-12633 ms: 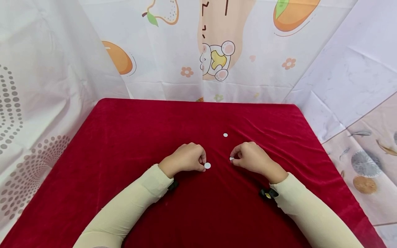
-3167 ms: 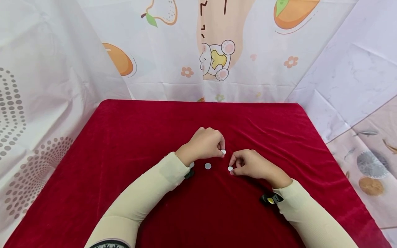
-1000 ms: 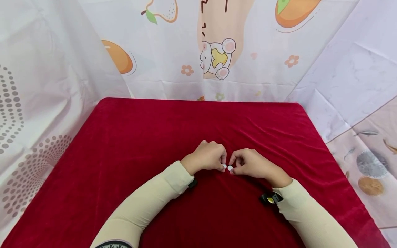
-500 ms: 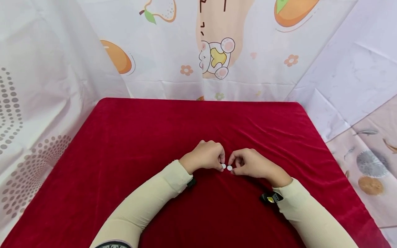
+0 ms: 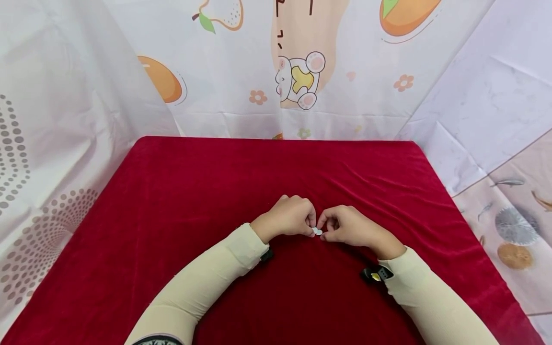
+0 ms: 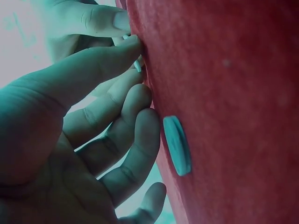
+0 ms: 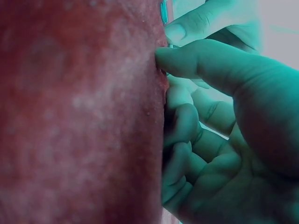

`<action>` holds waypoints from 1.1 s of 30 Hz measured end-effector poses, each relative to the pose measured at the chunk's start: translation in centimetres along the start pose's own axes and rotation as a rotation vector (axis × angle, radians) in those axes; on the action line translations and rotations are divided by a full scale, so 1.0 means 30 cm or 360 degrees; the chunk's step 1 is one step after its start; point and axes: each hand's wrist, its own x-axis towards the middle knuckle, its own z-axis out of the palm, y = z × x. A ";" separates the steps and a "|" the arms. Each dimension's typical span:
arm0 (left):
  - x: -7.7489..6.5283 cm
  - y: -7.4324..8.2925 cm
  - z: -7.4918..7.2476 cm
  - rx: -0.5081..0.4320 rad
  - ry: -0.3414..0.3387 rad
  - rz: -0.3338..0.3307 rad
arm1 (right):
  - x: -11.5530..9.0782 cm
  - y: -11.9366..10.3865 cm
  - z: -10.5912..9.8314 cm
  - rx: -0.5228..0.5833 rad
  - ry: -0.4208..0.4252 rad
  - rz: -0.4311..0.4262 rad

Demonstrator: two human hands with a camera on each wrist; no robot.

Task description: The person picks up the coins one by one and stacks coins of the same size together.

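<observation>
Two small white discs meet between my fingertips at the middle of the table in the head view. My left hand (image 5: 289,215) pinches the left disc (image 5: 314,230) between thumb and finger. The right disc (image 5: 319,232) is pinched by my right hand (image 5: 347,225), and the two discs touch or overlap at their edges. The left wrist view shows another round disc (image 6: 177,145), with a line along its rim, lying flat on the cloth beside my left fingers; the head view hides it behind the left hand. Part of a disc (image 7: 164,12) shows at the top of the right wrist view.
A red velvet cloth (image 5: 215,177) covers the table, with creases on its right side. Printed white curtains (image 5: 224,86) hang behind the table and along both sides. Dark wrist cameras (image 5: 376,274) sit under the sleeves.
Earlier, my left hand reached towards a disc farther back. It has since drawn that disc nearer to me, beside the right hand's disc. Over the last half second the gap between the discs closed.
</observation>
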 end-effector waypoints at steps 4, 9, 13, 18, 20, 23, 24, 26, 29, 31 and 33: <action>0.008 0.008 -0.001 0.0004 0.0001 0.0010 | 0.000 0.002 -0.003 0.0002 -0.0020 -0.0004; 0.016 0.016 -0.002 0.0043 -0.0026 0.0005 | 0.000 0.005 -0.005 0.0013 -0.0050 -0.0018; 0.022 0.027 -0.006 0.0099 -0.0047 0.0016 | -0.001 0.012 -0.008 0.0025 -0.0044 -0.0006; 0.028 0.035 -0.011 0.0142 -0.0061 0.0039 | -0.002 0.019 -0.011 0.0043 -0.0021 0.0005; 0.027 0.035 -0.013 0.0143 -0.0069 0.0042 | -0.002 0.017 -0.011 0.0048 -0.0019 0.0011; 0.028 0.032 -0.010 0.0142 -0.0068 0.0052 | -0.004 0.013 -0.013 0.0051 -0.0021 0.0033; 0.029 0.031 -0.009 0.0138 -0.0065 0.0052 | -0.004 0.012 -0.014 0.0051 -0.0020 0.0039; 0.028 0.030 -0.006 0.0136 -0.0057 0.0052 | -0.004 0.010 -0.015 0.0050 -0.0017 0.0041; 0.026 0.032 -0.003 0.0141 -0.0048 0.0053 | -0.004 0.007 -0.015 0.0045 -0.0016 0.0050; 0.026 0.034 -0.003 0.0156 -0.0047 0.0056 | -0.003 0.006 -0.014 0.0037 -0.0014 0.0051; 0.024 0.036 -0.003 0.0173 -0.0050 0.0056 | -0.002 0.006 -0.013 0.0030 -0.0014 0.0053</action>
